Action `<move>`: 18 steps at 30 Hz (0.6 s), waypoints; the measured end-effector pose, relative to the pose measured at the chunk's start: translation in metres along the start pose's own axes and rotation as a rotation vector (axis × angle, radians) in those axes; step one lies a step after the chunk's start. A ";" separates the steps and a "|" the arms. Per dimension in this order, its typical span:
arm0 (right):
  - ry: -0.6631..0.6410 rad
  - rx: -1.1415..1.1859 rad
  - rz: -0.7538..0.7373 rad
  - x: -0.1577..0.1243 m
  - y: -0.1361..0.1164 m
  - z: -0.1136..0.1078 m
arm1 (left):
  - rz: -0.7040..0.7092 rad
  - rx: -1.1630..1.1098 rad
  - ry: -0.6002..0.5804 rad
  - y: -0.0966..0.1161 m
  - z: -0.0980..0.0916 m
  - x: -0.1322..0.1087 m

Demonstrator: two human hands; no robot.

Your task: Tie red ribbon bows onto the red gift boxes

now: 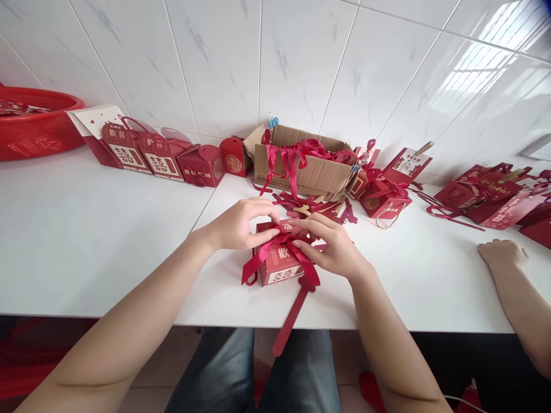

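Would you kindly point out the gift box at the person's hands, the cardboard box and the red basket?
Gift box (282,261): head view, on its front face, between the ribbon tails.
Cardboard box (318,175): head view, on its front wall.
Red basket (41,136): head view, on its outer wall.

"What sort of place is this?"
"It looks like a small workshop: a long white table (107,246) against a tiled wall (224,63), a row of red printed boxes (201,163), a cardboard carton (316,176) full of red ribbons (317,148)."
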State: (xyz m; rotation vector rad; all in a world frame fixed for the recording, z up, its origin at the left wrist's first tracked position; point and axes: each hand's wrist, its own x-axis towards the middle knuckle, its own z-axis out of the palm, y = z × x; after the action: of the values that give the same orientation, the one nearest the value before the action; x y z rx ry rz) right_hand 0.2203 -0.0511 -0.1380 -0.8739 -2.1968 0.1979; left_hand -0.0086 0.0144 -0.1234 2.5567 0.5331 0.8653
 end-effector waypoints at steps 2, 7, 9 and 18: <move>-0.016 0.009 0.009 0.000 0.000 -0.001 | 0.012 -0.029 -0.013 0.000 0.001 0.001; 0.013 0.013 -0.009 0.000 0.002 0.001 | -0.010 -0.154 0.002 0.001 0.002 0.002; 0.036 0.010 -0.016 -0.001 0.003 0.002 | -0.035 -0.207 0.000 0.002 0.002 0.002; -0.024 0.042 -0.061 -0.003 0.004 0.000 | -0.119 -0.249 -0.072 -0.005 0.002 0.003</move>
State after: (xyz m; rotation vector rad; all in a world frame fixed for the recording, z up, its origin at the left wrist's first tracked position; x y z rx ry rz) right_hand 0.2238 -0.0505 -0.1415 -0.7840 -2.2308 0.2247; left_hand -0.0063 0.0195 -0.1263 2.2972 0.5148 0.7445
